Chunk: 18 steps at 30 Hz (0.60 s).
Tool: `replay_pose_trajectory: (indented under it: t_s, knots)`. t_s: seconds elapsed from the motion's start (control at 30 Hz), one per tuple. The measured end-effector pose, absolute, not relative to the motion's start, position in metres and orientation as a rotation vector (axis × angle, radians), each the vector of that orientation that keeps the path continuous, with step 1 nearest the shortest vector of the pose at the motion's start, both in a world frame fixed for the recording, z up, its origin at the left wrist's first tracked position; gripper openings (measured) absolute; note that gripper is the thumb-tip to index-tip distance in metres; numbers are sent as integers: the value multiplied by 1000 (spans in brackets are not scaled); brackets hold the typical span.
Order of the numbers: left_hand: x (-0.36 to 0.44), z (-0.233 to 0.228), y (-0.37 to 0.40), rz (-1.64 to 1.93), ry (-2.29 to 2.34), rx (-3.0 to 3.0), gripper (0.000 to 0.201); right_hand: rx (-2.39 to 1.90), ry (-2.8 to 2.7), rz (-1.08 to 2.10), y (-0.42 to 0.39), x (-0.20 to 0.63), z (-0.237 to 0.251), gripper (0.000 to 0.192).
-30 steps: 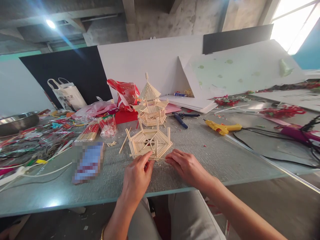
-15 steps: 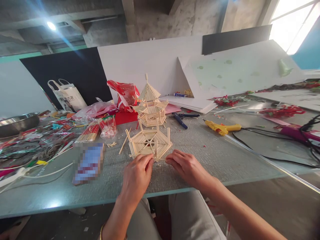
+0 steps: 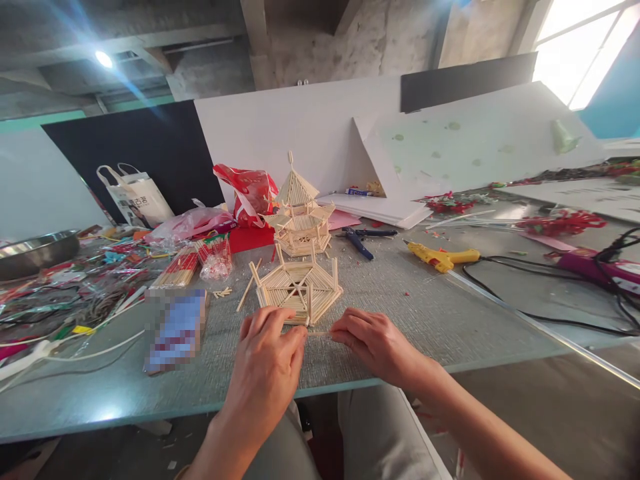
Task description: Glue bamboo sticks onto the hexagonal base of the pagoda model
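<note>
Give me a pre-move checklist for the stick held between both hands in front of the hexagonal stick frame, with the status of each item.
1. Thin stick pinched at both ends, left hand and right hand: ok.
2. Stick clear of the hexagonal frame, just in front of it: ok.
3. Frame sits flat on the table, corner posts upright: ok.
4. Finished pagoda model stands behind the frame, apart from the hands: ok.
5. Yellow glue gun lies on the table to the right, in neither hand: ok.
6. Glue on the stick: cannot tell.
</note>
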State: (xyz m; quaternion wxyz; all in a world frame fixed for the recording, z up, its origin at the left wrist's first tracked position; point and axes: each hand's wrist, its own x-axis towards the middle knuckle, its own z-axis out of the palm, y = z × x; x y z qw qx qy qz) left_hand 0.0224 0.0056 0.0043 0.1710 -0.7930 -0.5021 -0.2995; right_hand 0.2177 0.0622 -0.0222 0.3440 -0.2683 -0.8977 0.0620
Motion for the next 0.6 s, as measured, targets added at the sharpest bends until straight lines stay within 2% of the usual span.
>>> replay_pose_trajectory:
  t_s: [0.23, 0.6]
  knots:
    - [16, -3, -4, -882, -1635, -2522, 18, -580, -2398, 136, 56, 222, -19, 25]
    - [20, -19, -12, -997, -1868, -2584, 16, -548, -2472, 61, 51, 224, -20, 24]
